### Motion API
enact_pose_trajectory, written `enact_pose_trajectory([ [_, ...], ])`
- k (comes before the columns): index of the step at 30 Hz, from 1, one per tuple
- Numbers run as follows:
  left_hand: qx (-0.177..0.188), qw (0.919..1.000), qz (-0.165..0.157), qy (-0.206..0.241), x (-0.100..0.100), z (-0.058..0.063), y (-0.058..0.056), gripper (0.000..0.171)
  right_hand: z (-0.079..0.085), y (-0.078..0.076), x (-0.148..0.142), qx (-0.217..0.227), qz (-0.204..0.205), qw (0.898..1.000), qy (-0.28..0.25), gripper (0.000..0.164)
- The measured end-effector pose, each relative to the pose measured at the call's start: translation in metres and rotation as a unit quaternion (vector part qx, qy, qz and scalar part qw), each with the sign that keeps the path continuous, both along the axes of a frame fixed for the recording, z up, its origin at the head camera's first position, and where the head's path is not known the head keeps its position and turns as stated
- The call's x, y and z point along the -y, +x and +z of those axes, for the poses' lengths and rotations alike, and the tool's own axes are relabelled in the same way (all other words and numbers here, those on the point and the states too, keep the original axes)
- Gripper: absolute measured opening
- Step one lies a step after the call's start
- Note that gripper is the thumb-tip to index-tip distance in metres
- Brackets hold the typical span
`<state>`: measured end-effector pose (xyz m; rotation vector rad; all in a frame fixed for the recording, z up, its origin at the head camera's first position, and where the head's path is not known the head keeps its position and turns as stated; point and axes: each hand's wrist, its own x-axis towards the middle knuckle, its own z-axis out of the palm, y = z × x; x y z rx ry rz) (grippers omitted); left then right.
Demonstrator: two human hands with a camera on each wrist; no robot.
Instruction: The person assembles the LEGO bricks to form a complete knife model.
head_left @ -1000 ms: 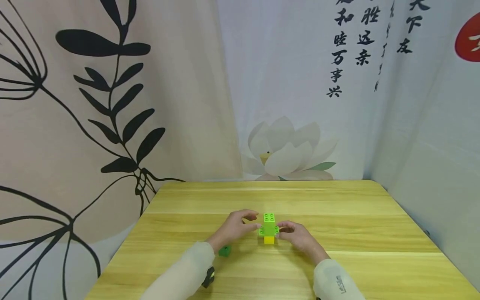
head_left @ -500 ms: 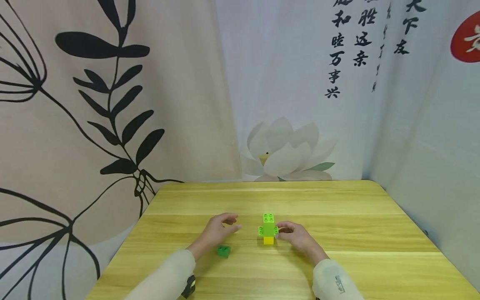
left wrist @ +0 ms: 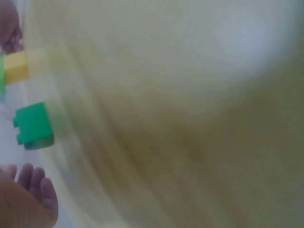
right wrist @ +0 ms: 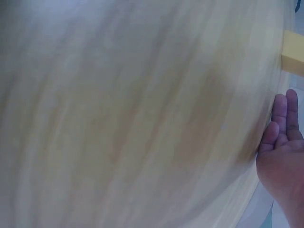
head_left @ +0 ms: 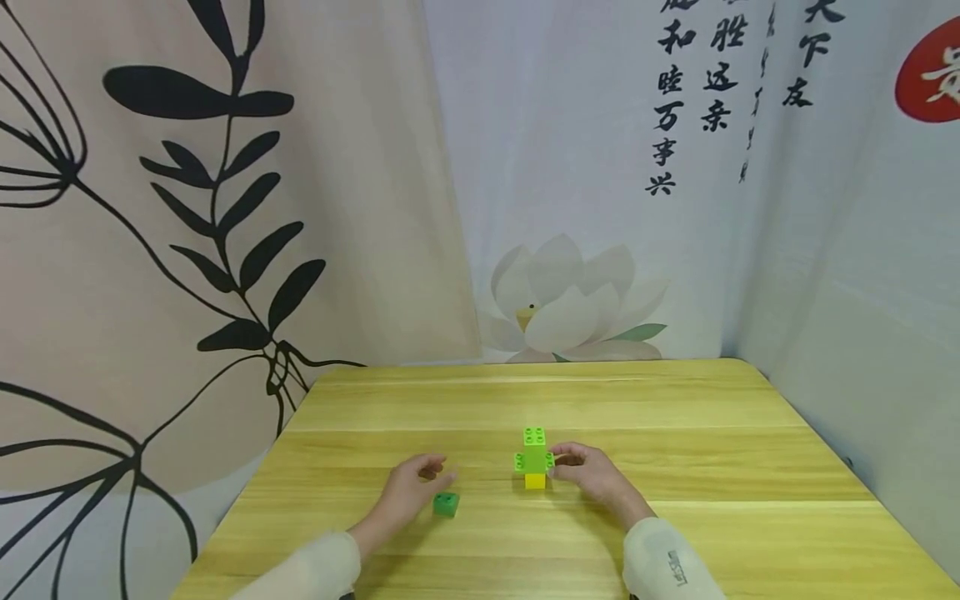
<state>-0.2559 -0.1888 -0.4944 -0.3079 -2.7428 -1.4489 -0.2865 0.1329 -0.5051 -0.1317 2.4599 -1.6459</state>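
Note:
A toy-brick figure (head_left: 535, 457) stands upright near the middle of the table, light green above with a stud-topped brick jutting out on each side. Its base is a yellow brick (head_left: 535, 482), which the right wrist view shows only in part. My right hand (head_left: 596, 477) holds the figure's right-hand side brick between thumb and fingers. To the left, a loose dark green brick (head_left: 446, 504) lies on the table, its studs visible in the left wrist view. Just left of that brick is my left hand (head_left: 407, 493), fingers loosely bent, holding nothing.
The wooden table (head_left: 675, 400) ends at a back edge against a printed curtain (head_left: 390, 208). Another pale curtain (head_left: 862, 317) hangs along its right side.
My left hand has moved away from the figure, leftward and nearer to me, to beside the dark green brick. The right hand and figure stay in place.

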Motion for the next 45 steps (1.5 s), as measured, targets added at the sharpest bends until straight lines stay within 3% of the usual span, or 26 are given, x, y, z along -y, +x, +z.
enact_pose_trajectory([
  [6, 0.004, 0.9999, -0.013, -0.001, 0.003, -0.006, 0.016, 0.060, 0.000, 0.000, -0.001, 0.000, 0.000, 1.000, 0.000, 0.034],
  [12, 0.016, 0.9997, -0.018, -0.001, 0.003, -0.013, 0.024, 0.063, 0.000, 0.000, -0.002, -0.001, 0.001, 1.000, 0.007, 0.036],
  [26, 0.014, 0.9996, -0.019, -0.014, 0.017, -0.013, 0.019, 0.062, -0.002, 0.000, -0.001, -0.005, 0.000, 1.000, 0.002, 0.037],
  [36, 0.033, 0.9993, 0.002, -0.016, 0.029, -0.010, 0.016, 0.062, -0.001, -0.001, -0.002, -0.004, 0.000, 1.000, 0.006, 0.038],
  [45, 0.025, 0.9994, -0.014, -0.020, 0.033, -0.015, 0.011, 0.056, 0.001, 0.001, -0.001, -0.007, 0.001, 1.000, 0.006, 0.037],
])
